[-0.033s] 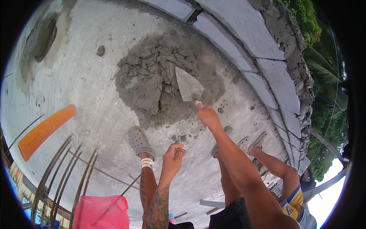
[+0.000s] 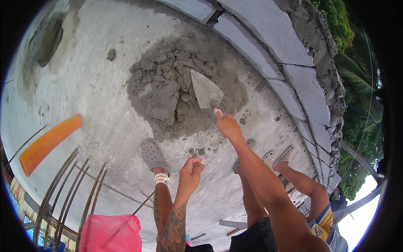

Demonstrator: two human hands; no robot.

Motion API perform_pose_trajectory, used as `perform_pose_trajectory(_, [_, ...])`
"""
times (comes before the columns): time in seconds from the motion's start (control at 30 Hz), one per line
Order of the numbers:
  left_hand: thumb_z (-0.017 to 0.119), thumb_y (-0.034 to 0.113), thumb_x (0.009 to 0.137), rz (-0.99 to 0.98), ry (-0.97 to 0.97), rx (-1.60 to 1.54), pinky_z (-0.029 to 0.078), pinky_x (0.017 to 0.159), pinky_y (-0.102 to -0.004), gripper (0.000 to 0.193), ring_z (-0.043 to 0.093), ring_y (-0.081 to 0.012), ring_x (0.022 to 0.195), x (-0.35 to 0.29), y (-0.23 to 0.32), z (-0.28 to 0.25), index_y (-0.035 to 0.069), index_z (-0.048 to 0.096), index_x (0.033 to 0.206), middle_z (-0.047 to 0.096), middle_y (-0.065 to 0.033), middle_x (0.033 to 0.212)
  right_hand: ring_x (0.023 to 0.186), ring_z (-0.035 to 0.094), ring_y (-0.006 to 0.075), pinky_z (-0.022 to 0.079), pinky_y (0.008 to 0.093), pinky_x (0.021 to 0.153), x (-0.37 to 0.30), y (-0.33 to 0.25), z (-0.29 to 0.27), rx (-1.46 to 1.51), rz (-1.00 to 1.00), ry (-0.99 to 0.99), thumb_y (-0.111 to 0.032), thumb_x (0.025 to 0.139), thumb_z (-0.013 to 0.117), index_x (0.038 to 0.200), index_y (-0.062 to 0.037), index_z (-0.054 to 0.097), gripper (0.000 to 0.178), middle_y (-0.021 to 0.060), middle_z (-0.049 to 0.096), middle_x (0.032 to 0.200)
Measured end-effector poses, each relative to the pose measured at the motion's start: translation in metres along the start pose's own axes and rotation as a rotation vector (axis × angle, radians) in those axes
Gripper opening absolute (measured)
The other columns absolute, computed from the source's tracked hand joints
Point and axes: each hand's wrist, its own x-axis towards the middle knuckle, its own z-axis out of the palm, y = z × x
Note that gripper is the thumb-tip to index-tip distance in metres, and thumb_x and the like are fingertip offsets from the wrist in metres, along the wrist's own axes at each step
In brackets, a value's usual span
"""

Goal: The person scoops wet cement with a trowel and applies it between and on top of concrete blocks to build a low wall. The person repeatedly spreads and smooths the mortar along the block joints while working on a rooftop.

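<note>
"Where's the grey, pointed metal trowel [image 2: 205, 90]?"
"Over the wet grey mortar mound [image 2: 155, 98] — the right hand [image 2: 228, 127] grips its handle; the left hand [image 2: 190, 176] is half-curled, contents unclear."
"The step?"
"Working the mound, I'd judge — a scoop would need the blade angled under."

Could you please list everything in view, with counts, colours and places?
Mortar: one heap, grey, centre
Trowel: one, grey, over the mortar
Floor: one, pale grey, underfoot
Block wall: one, pale grey, upper right
Foliage: one mass, green, far right
Pipe: one, orange, left
Rods: several, brown, lower left
Plastic item: one, pink, lower left
Co-worker: one, yellow and blue clothing, lower right
Wearer's clogs: two, grey, below the mortar
Left hand: one, bare, lower centre
Right hand: one, bare, gripping the trowel
</note>
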Motion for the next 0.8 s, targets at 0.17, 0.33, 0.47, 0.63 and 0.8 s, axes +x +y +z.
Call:
perform_pose_trajectory(0.17, [0.055, 0.000, 0.096, 0.001, 0.017, -0.031, 0.052, 0.082, -0.0282, 0.020, 0.069, -0.0160, 0.093, 0.002, 0.008, -0.003, -0.003, 0.059, 0.115, 0.070, -0.0118, 0.096, 0.062, 0.068, 0.0351, 0.055, 0.0425, 0.073, -0.014, -0.003, -0.008, 0.025, 0.127, -0.073, -0.065, 0.098, 0.036, 0.104, 0.0116, 0.064, 0.082, 0.0260, 0.068, 0.078])
perform_pose_trajectory(0.33, [0.055, 0.000, 0.096, 0.051, 0.014, -0.059, 0.052, 0.082, -0.0278, 0.019, 0.069, -0.0162, 0.093, 0.005, 0.006, -0.005, -0.003, 0.058, 0.115, 0.070, -0.0119, 0.097, 0.065, 0.069, 0.0347, 0.055, 0.0422, 0.075, -0.021, -0.009, -0.025, -0.138, 0.274, -0.072, -0.066, 0.098, 0.037, 0.108, 0.0120, 0.063, 0.083, 0.0253, 0.070, 0.082])
perform_pose_trajectory(0.47, [0.055, -0.001, 0.096, 0.024, 0.016, -0.043, 0.052, 0.083, -0.0275, 0.020, 0.068, -0.0156, 0.094, 0.006, 0.003, -0.004, -0.002, 0.059, 0.115, 0.070, -0.0115, 0.098, 0.067, 0.070, 0.0329, 0.055, 0.0422, 0.076, -0.015, -0.018, -0.034, -0.019, 0.038, -0.070, -0.064, 0.099, 0.038, 0.110, 0.0121, 0.062, 0.081, 0.0275, 0.070, 0.089])
perform_pose_trajectory(0.63, [0.055, 0.001, 0.097, 0.000, 0.028, -0.051, 0.052, 0.083, -0.0282, 0.020, 0.068, -0.0154, 0.094, 0.008, 0.010, -0.008, -0.003, 0.059, 0.116, 0.070, -0.0117, 0.099, 0.067, 0.070, 0.0327, 0.056, 0.0423, 0.076, -0.021, -0.025, -0.032, -0.081, 0.192, -0.086, -0.060, 0.100, 0.038, 0.112, 0.0104, 0.062, 0.075, 0.0284, 0.069, 0.090])
perform_pose_trajectory(0.8, [0.055, 0.003, 0.097, 0.032, 0.024, -0.032, 0.052, 0.084, -0.0293, 0.020, 0.068, -0.0157, 0.094, 0.007, 0.012, -0.010, -0.002, 0.058, 0.117, 0.070, -0.0116, 0.099, 0.065, 0.069, 0.0319, 0.056, 0.0414, 0.071, -0.023, -0.036, -0.044, -0.220, 0.118, -0.014, -0.059, 0.100, 0.039, 0.112, 0.0106, 0.062, 0.074, 0.0256, 0.070, 0.087])
